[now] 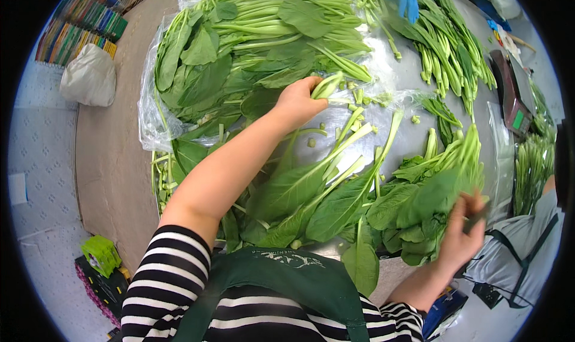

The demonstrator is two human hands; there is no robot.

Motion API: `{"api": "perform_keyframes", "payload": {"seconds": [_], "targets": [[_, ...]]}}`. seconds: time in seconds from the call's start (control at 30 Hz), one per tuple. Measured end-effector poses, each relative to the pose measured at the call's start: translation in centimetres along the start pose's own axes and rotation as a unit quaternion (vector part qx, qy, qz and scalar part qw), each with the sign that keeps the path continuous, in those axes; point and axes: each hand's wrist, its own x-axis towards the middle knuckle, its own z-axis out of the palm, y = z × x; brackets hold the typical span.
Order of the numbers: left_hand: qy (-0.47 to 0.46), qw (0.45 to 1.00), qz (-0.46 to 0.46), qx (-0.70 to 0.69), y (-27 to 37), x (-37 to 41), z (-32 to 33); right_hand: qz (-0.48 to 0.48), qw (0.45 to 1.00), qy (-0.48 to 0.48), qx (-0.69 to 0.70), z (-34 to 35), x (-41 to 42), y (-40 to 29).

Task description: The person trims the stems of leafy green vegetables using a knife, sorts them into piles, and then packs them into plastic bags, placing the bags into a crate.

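My left hand (pixel 303 100) grips the pale stem end of a leafy green vegetable (pixel 327 85), beside the big heap of leafy greens (pixel 260 31) on clear plastic. Low at the right, my right hand (pixel 462 229) is blurred, with a dark blade-like tool (pixel 474 217) between its fingers. It is next to a pile of greens (pixel 422 207) with stems pointing up. Between my hands, loose leafy stalks (pixel 337 198) lie over the metal tabletop (pixel 330 126), and small cut stem pieces (pixel 359 100) are scattered by my left hand.
A co-worker's blue-gloved hand (pixel 406 2) is over another row of greens (pixel 449 49). At right stand a scale (pixel 514 94) and bagged greens (pixel 534 171), with a person in grey (pixel 525 247) close by. Stacked crates (pixel 81 31) and a white sack (pixel 90 76) are at far left.
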Motion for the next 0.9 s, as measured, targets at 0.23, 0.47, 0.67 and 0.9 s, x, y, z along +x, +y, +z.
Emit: {"api": "perform_keyframes", "payload": {"seconds": [0.23,0.47,0.67,0.9], "targets": [[-0.262,0.875,-0.026,-0.407,6.8,-7.9,-3.6,-0.126,0.976,-0.151,0.090,12.2,0.1,-7.1],[-0.268,0.873,-0.024,-0.408,6.9,-9.6,-4.5,0.250,0.858,-0.294,0.337,12.6,-0.2,-4.6],[-0.236,0.891,-0.042,-0.386,7.9,-9.1,-3.3,0.187,0.844,-0.219,0.452,9.3,-0.2,-7.1],[0.024,0.937,0.216,0.272,3.5,-3.2,-4.2,0.132,0.941,0.047,0.308,-3.1,7.1,0.1]]}}
